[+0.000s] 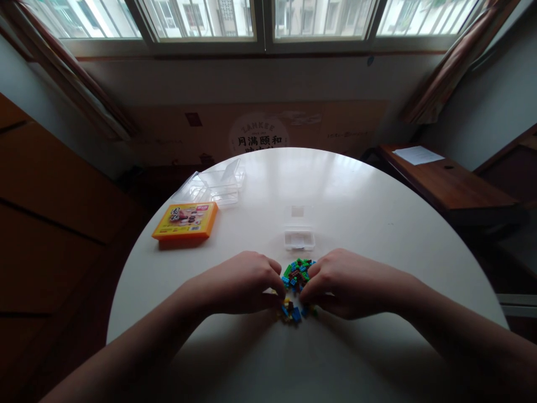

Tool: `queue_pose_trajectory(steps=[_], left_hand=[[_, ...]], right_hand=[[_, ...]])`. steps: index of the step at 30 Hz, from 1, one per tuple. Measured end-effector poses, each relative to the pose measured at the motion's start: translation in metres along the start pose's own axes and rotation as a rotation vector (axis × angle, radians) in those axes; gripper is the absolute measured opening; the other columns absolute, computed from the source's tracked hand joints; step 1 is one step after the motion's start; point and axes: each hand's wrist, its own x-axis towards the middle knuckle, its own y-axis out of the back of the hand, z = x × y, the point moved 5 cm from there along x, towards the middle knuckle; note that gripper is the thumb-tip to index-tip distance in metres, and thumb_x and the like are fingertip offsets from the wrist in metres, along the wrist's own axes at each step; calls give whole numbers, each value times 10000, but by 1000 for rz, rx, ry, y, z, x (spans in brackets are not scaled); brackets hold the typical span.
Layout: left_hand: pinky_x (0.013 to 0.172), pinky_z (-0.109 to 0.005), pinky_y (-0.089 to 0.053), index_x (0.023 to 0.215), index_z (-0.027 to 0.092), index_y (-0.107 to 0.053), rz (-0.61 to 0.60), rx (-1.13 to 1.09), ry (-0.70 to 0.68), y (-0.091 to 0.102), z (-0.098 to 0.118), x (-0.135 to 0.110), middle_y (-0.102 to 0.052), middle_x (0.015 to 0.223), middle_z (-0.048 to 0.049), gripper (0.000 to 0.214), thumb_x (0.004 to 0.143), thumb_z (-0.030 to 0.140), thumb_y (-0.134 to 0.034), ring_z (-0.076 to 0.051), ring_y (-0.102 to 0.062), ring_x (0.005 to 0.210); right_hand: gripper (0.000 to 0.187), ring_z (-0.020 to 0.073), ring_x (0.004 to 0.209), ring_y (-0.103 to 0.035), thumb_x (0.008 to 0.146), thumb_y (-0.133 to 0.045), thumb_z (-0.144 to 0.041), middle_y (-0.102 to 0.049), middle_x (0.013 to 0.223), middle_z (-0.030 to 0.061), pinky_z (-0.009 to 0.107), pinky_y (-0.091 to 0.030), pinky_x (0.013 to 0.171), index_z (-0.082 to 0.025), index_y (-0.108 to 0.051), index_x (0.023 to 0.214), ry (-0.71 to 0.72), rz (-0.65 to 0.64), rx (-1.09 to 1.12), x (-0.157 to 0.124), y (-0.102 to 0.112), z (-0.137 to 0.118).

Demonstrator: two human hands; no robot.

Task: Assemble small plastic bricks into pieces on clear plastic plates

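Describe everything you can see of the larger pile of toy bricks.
The larger pile is a loose heap of small plastic-looking bricks, mostly green, blue and brown. It lies on the white table, nearer than the small clear box and beyond a smaller scatter of bricks. The left hand and right hand flank it, fingers at its edges; whether either grips a brick is unclear.

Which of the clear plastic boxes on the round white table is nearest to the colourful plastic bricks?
The small rectangular clear box, just beyond the brick pile; the other clear boxes lie farther left, behind the flat orange box.
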Motion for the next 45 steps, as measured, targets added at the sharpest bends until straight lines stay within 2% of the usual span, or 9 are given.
queue_pose_trajectory(steps=[12,18,22,26,30,34,37,40,45], left_hand=[[670,-199,-472,934,281,-748,23,-43,-15,-7,3,4,-731,896,3,200,777,163,-713,-134,-677,733],[674,-207,-477,953,260,-738,44,-48,-39,-10,5,6,-734,953,-7,193,791,163,-697,-137,-674,760],[640,-216,-468,915,260,-742,56,-20,-57,-13,7,9,-731,877,0,189,774,146,-688,-141,-664,717],[621,-206,-451,869,238,-736,45,-6,-63,-17,8,12,-721,828,2,193,773,92,-653,-132,-648,698],[605,-202,-438,814,219,-712,66,-17,-57,-16,7,11,-700,818,-1,160,779,84,-633,-126,-625,678],[704,-201,-463,929,223,-708,92,-153,-40,-9,3,8,-688,966,-22,171,843,113,-609,-123,-637,786],[755,-218,-478,943,196,-696,205,-299,32,0,-6,6,-657,967,-41,114,880,178,-603,-123,-619,814],[711,-236,-490,875,158,-675,362,-482,154,7,-20,6,-647,889,-43,85,873,212,-610,-123,-590,767],[535,-204,-435,885,133,-651,474,-916,344,-4,-35,12,-604,695,7,160,834,284,-659,-84,-504,582]], right_hand=[[336,129,731,-640,760,-545,-77,-737,848,-27,242,-417,660,-292,-745,925,-73,19,4,-9,16,2],[442,134,734,-642,724,-533,-58,-747,875,-28,244,-420,655,-324,-744,1006,-46,-3,33,-6,9,-2],[484,144,735,-639,685,-538,-55,-747,870,-39,259,-420,672,-358,-746,1000,-49,-15,41,-6,4,-1],[446,152,727,-633,708,-556,-91,-743,849,-34,264,-417,665,-350,-744,1019,-33,-27,38,-6,4,-2],[375,157,724,-631,706,-547,-83,-739,822,-18,263,-413,655,-305,-755,926,-18,-33,38,-7,8,-5],[360,142,741,-634,695,-528,-46,-733,837,-21,246,-416,658,-277,-736,877,-16,-9,52,-8,13,-4],[291,117,702,-610,772,-542,-72,-709,817,-22,236,-400,629,-267,-721,892,-25,110,23,-9,19,3],[214,104,630,-557,862,-545,-141,-663,749,-8,238,-371,575,-250,-712,939,-41,357,-55,-9,26,11],[167,124,689,-569,883,-597,-204,-642,828,25,251,-427,585,-243,-701,1008,-31,713,-113,-9,26,15]])
